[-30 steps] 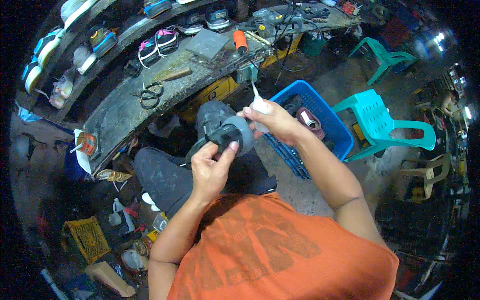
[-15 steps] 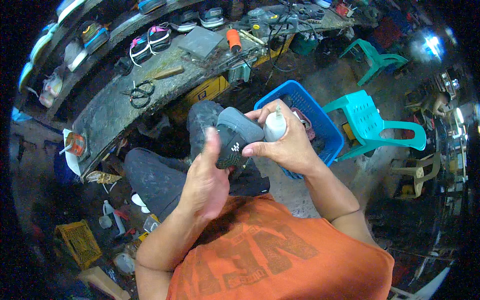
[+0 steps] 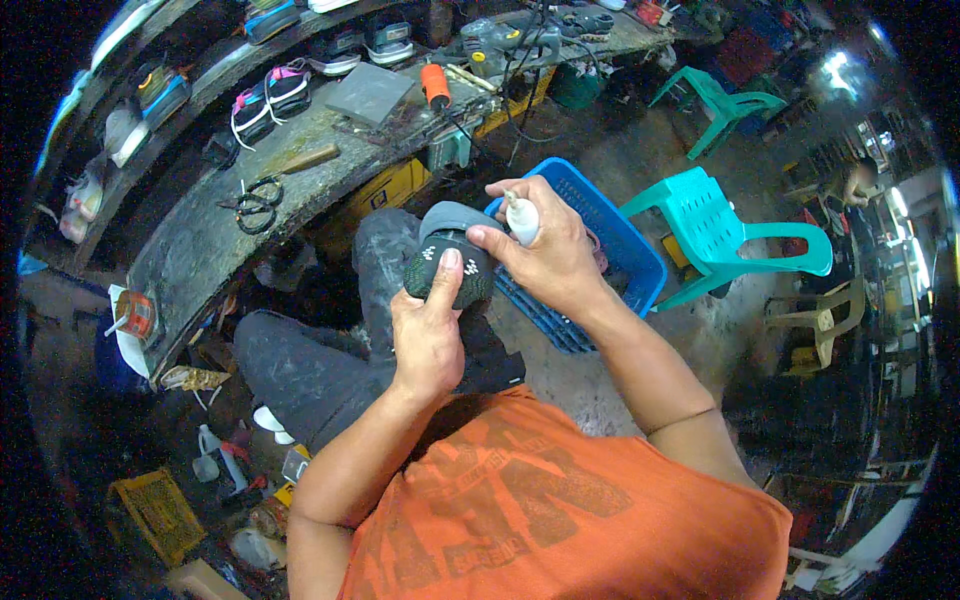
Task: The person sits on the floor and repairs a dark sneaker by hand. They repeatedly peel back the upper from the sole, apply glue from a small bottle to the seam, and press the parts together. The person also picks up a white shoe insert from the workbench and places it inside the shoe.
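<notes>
A dark knit shoe [image 3: 428, 268] with small white marks and a grey sole [image 3: 455, 216] is held above my lap. My left hand [image 3: 428, 345] is closed on its near end, the thumb pressed flat over the knit upper and the other fingers mostly hidden beneath. In my right hand [image 3: 565, 260] is a white squeeze bottle [image 3: 522, 222] with a narrow tip, held against the palm with the tip pointing up and away. The right thumb reaches to the shoe, close to where the sole meets the upper.
Beyond my knees runs a workbench [image 3: 220, 215] with scissors [image 3: 257, 205], a wooden-handled tool [image 3: 305, 160], a grey slab [image 3: 368, 95] and an orange-handled tool [image 3: 436, 88]. Shoes line the shelves behind. A blue basket [image 3: 655, 275] and green chair [image 3: 700, 215] stand at right.
My left thumb has come down from a raised position onto the upper. The shoe has turned in my hands, and the bottle has shifted and tilted in the right hand. The view has shifted slightly.
</notes>
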### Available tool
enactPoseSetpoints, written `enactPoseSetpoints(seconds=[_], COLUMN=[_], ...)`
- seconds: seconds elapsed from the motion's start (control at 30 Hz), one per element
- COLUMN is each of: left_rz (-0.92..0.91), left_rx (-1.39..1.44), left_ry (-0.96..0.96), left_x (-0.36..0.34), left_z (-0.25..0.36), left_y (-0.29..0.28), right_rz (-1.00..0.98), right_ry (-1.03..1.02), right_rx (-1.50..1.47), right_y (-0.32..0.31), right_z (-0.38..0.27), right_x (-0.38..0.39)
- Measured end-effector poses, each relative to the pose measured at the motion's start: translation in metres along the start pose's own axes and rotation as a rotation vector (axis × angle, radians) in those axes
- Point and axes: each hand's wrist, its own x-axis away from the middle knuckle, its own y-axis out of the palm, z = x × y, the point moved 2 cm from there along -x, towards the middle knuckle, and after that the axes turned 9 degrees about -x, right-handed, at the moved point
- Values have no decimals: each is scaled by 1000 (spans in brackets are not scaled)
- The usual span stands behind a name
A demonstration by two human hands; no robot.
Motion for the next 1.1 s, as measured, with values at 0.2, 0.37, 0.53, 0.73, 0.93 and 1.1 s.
enactPoseSetpoints(seconds=[0.2, 0.37, 0.53, 0.73, 0.93, 1.1], left_rz=[109, -220, 23, -195, -358, -230], left_rx=[-14, -584, -989, -1135, -1023, -1382], left_ry=[-31, -119, 440, 455, 358, 115], left_x=[-13, -17, 5, -33, -80, -93], left_z=[1, 30, 87, 86, 84, 59], left_y=[-3, -28, -80, -55, -39, -75], right_rz=[-5, -190, -127, -62, -127, -463], right_ry=[-20, 195, 154, 104, 164, 412], right_rx=[121, -336, -300, -302, -611, -817], right_y=[22, 17, 26, 60, 66, 119], right_z=[9, 34, 51, 24, 51, 79], right_x=[-11, -41, -40, -44, -49, -38])
